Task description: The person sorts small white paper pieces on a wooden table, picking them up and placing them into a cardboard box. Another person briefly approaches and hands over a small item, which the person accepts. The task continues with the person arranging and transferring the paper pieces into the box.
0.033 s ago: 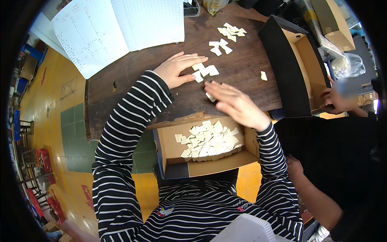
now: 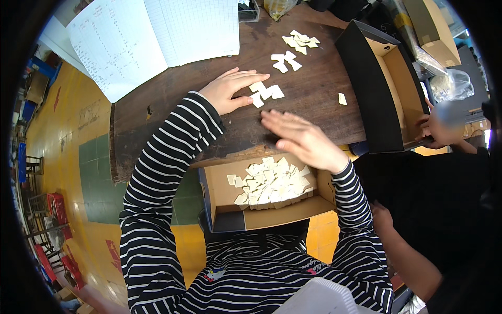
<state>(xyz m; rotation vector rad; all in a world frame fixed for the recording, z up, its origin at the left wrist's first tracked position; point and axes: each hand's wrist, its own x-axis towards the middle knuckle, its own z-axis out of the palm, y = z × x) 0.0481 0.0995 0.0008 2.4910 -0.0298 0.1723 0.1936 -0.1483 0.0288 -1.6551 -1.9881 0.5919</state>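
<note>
My left hand [image 2: 227, 91] rests on the dark wooden table, fingers stretched and thumb apart, around the left side of a small group of flat cream pieces [image 2: 266, 93]. Just nearer to me, my right hand [image 2: 300, 135] hovers over or touches the table's front part with its fingers extended; the fingertips are smeared by motion. Whether a piece lies under that palm is hidden. Below the table edge, an open cardboard box [image 2: 219, 201] holds a heap of the same cream pieces [image 2: 272, 183].
Two more groups of pieces, a nearer one [image 2: 286, 61] and a farther one [image 2: 300, 41], lie at the back. A single piece [image 2: 342, 99] sits near a black box [image 2: 361, 78]. An open notebook [image 2: 157, 36] lies back left. Another person's hand [image 2: 434, 128] touches the black box.
My right hand has shifted slightly toward me and left. The cream piece that showed beside its fingers is out of sight. My left hand stays put.
</note>
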